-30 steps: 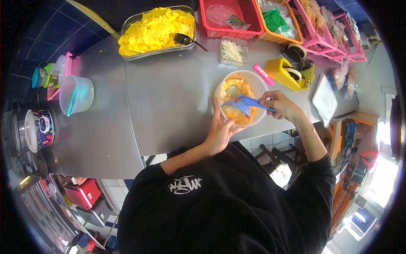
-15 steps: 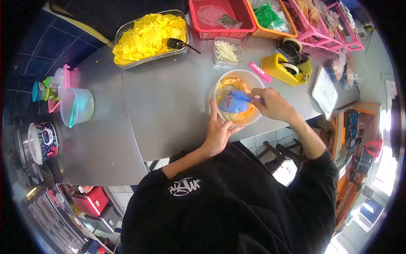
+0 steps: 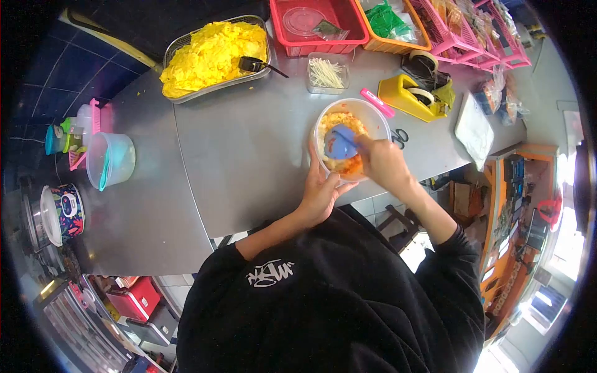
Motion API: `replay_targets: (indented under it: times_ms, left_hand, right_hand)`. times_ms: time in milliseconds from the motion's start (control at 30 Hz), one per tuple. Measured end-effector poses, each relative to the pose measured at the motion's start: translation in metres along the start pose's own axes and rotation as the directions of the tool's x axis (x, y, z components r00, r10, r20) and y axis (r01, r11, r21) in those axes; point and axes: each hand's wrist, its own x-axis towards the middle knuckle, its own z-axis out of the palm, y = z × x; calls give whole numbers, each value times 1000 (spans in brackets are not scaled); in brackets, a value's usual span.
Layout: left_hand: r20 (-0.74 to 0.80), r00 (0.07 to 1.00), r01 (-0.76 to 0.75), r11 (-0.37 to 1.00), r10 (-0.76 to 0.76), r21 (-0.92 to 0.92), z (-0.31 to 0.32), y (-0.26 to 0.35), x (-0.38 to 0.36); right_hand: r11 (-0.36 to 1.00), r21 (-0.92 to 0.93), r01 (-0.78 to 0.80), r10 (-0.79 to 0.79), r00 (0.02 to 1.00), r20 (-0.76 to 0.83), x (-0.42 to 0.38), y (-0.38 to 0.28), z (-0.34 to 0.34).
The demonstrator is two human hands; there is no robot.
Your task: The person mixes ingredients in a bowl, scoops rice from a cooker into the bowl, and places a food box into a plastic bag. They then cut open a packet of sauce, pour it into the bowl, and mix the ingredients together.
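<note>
A round clear plastic tub [image 3: 380, 118] near the table's front edge holds a yellow and orange-red food mixture [image 3: 348, 165]. My left hand [image 3: 320, 198] is wrapped around the tub's near left side, gripping it. In my right hand [image 3: 384, 163] is the handle of a blue spatula [image 3: 339, 144], its broad blade down in the mixture inside the tub. The fingers of that hand are closed and partly blurred. Just right of the tub lie the dark handles of a pair of scissors [image 3: 400, 138].
A metal tray [image 3: 186, 96] of yellow food with a black measuring scoop [image 3: 252, 64] stands at the back. Behind the tub are a box of white sticks [image 3: 327, 73], a pink marker [image 3: 377, 103] and a yellow tape dispenser [image 3: 407, 99]. Another tub [image 3: 121, 161] sits left.
My right hand has moved slightly down and left, and the spatula blade has turned and shifted within the mixture. The scissors' handles now show. My left hand stays on the tub.
</note>
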Motion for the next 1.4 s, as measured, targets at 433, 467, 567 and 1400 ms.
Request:
replay_targets:
  times_ms: [433, 467, 567, 1400]
  left_hand:
    - [-35, 997, -64, 998, 64, -4, -12, -4, 2]
    - [-28, 998, -64, 998, 64, -7, -12, -4, 2]
    - [-11, 999, -43, 999, 43, -28, -10, 1, 2]
    - [164, 966, 106, 883, -201, 458, -52, 66, 88]
  right_hand:
    - [942, 174, 286, -329, 889, 318, 35, 16, -59]
    - [931, 160, 328, -364, 861, 355, 36, 13, -72]
    - [945, -43, 324, -287, 886, 365, 21, 2, -91]
    - [994, -15, -108, 108, 994, -31, -5, -6, -34]
